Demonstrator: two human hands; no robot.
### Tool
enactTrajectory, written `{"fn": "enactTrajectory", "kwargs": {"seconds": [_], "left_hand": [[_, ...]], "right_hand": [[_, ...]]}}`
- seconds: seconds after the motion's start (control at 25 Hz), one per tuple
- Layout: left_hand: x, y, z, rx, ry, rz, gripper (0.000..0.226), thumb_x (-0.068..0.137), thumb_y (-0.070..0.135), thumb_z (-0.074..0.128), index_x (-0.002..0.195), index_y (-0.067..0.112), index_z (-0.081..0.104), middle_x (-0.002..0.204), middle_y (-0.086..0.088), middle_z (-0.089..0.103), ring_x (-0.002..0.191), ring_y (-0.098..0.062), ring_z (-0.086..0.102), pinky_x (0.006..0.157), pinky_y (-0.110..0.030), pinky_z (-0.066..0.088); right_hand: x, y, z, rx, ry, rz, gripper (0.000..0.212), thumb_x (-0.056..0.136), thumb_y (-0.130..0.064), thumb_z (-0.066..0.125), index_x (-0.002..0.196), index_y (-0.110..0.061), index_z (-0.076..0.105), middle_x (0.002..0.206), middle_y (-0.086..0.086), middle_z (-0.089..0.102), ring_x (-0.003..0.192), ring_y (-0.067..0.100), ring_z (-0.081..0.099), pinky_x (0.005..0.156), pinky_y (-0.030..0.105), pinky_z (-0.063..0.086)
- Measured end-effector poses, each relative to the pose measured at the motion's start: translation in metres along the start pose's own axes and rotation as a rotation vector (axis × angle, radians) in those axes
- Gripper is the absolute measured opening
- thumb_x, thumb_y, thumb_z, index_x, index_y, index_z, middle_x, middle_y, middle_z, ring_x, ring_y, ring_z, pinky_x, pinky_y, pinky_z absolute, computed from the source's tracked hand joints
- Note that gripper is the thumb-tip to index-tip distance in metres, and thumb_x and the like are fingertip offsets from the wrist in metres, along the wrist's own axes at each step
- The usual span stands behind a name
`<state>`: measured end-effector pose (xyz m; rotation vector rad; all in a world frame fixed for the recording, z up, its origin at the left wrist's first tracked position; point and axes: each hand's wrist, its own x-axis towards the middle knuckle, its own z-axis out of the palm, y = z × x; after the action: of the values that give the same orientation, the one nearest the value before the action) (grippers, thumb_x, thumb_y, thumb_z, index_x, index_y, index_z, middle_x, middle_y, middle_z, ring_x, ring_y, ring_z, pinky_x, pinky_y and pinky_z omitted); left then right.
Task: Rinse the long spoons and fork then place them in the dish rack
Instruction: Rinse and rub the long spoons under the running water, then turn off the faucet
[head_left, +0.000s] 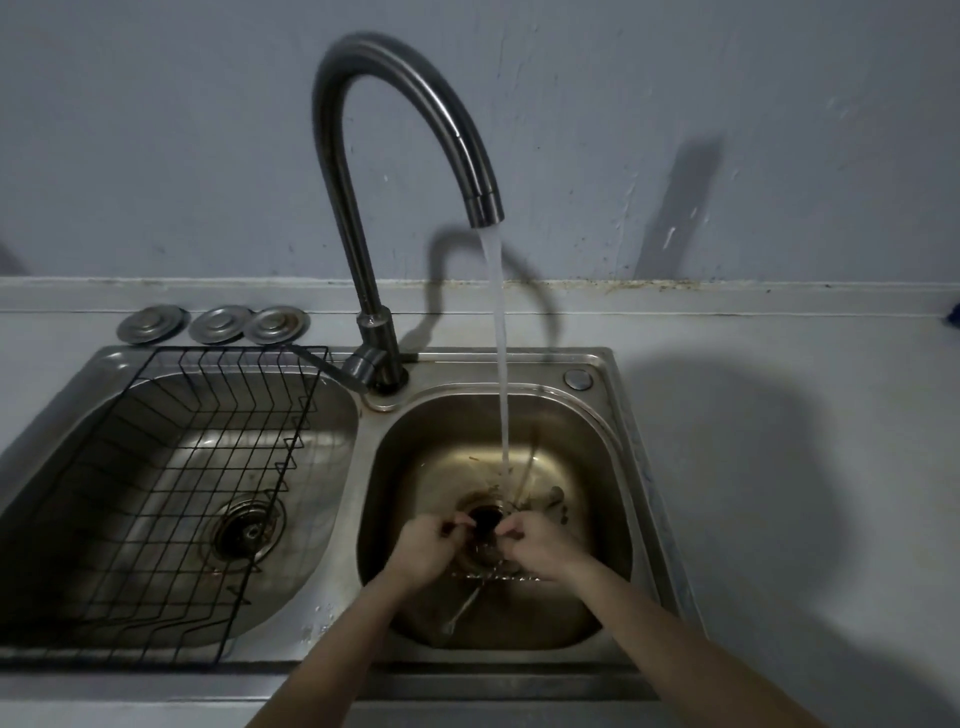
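1. Both hands were held low in the right basin (597, 467), over the drain (485, 517). The left hand (423, 548) and right hand (537, 543) were curled, fingertips pinched inward, facing each other.
2. Grip state: the left grip seemed closed on something thin near the drain, and the right grip looked pinched too. What was clamped could not be told; the frame was too dim.
3. Cutlery (467, 605): a thin metal handle was seen lying on the basin floor just below and between the grips. A few more utensil-like glints lay beyond the right grip, near the drain. Spoon or fork could not be told.
4. The water stream (501, 364) fell from the faucet (405, 130) and landed just beyond the grips, not on them.
5. Judged step: rinsing. To do it well, the utensil heads would need to be lifted forward into the stream and turned so both faces get washed, held by the handles.
6. The dish rack (171, 467) sat in the left basin, well left of the left grip; no cutlery was seen in it. Task judged early.
7. Risk: wet thin handles could slip toward the open drain.
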<state>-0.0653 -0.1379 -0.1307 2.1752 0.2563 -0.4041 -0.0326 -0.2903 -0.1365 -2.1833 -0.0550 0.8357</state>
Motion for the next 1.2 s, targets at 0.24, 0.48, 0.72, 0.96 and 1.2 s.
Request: {"fn": "enactTrajectory", "kwargs": {"seconds": [0.24, 0.48, 0.72, 0.96, 1.2], "left_hand": [[-0.009, 0.008, -0.069, -0.044, 0.314, 0.084, 0.023, 0.091, 0.012, 0.044, 0.105, 0.010, 0.063, 0.095, -0.002, 0.062, 0.089, -0.013, 0.061, 0.080, -0.022, 0.046], [-0.002, 0.006, -0.136, -0.067, 0.654, 0.044, 0.024, 0.089, 0.017, 0.049, 0.101, 0.005, 0.066, 0.100, -0.017, 0.071, 0.091, -0.028, 0.065, 0.080, -0.033, 0.047], [0.015, 0.011, -0.156, -0.155, 0.804, -0.038, 0.035, 0.090, 0.027, 0.048, 0.114, 0.003, 0.058, 0.114, -0.018, 0.067, 0.107, -0.032, 0.060, 0.090, -0.036, 0.044], [0.048, 0.018, -0.158, -0.455, 0.719, -0.089, 0.039, 0.089, 0.033, 0.048, 0.113, 0.004, 0.057, 0.114, -0.017, 0.065, 0.110, -0.030, 0.058, 0.100, -0.042, 0.044], [0.066, 0.012, -0.158, -0.530, 0.767, -0.078, 0.025, 0.087, 0.034, 0.052, 0.090, 0.010, 0.058, 0.085, -0.011, 0.063, 0.084, -0.027, 0.060, 0.089, -0.045, 0.047]], "right_hand": [[0.003, -0.074, 0.012, -0.079, 0.038, -0.258, 0.022, 0.088, -0.013, 0.051, 0.107, -0.012, 0.064, 0.117, 0.009, 0.067, 0.111, 0.019, 0.059, 0.094, 0.024, 0.043], [0.011, -0.157, 0.011, -0.120, 0.199, -0.486, 0.021, 0.088, -0.013, 0.052, 0.102, -0.008, 0.066, 0.110, 0.013, 0.069, 0.104, 0.024, 0.063, 0.092, 0.029, 0.046], [0.042, -0.202, 0.021, -0.132, 0.340, -0.545, 0.025, 0.089, -0.009, 0.048, 0.113, -0.005, 0.056, 0.120, 0.017, 0.051, 0.107, 0.031, 0.056, 0.099, 0.043, 0.044], [0.067, -0.213, 0.036, -0.049, 0.343, -0.505, 0.020, 0.088, -0.012, 0.054, 0.105, -0.003, 0.059, 0.115, 0.018, 0.052, 0.103, 0.032, 0.058, 0.096, 0.046, 0.047], [0.080, -0.218, 0.034, 0.015, 0.377, -0.471, 0.015, 0.087, -0.017, 0.058, 0.093, -0.005, 0.063, 0.107, 0.014, 0.056, 0.095, 0.027, 0.059, 0.085, 0.032, 0.046]]}}
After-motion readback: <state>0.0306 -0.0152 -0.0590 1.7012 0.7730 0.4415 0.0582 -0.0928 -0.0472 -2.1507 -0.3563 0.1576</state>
